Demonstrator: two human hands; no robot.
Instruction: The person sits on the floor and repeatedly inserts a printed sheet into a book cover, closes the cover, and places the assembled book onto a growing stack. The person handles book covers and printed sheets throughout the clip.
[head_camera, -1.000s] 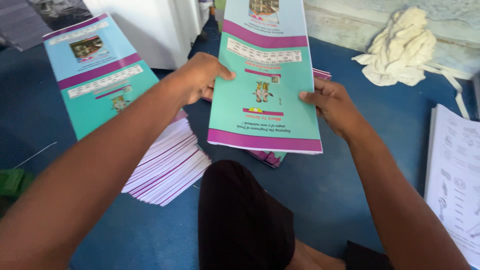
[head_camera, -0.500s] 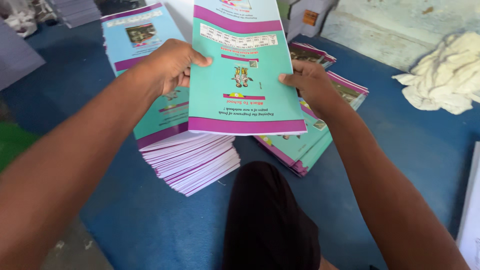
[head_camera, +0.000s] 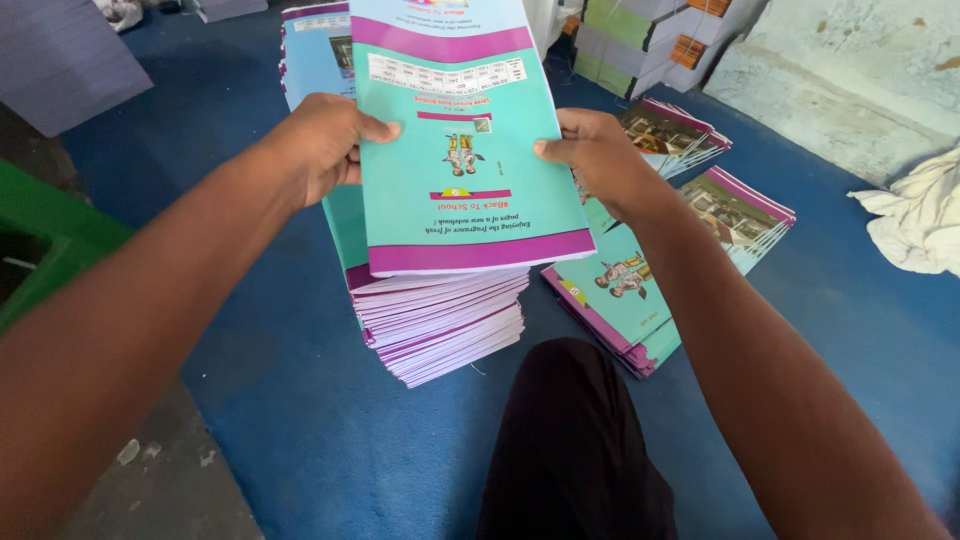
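Both hands hold one teal notebook cover sheet (head_camera: 470, 170) with purple bands, flat above a tall stack. My left hand (head_camera: 325, 145) grips its left edge with the thumb on top. My right hand (head_camera: 595, 160) pinches its right edge. Under the sheet stands the tall stack of the same covers (head_camera: 440, 320), its purple and white edges fanned towards me. A lower, spread pile of covers (head_camera: 650, 290) lies to the right, under my right forearm.
My knee in dark cloth (head_camera: 570, 450) is at the bottom centre on the blue floor mat (head_camera: 330, 430). A green crate (head_camera: 50, 240) sits at left, a white rag (head_camera: 920, 220) at right, bundled paper stacks (head_camera: 640, 40) at the back.
The view has swung left and the held sheet now hangs over the tall stack. Both hands keep the same grip on its edges.
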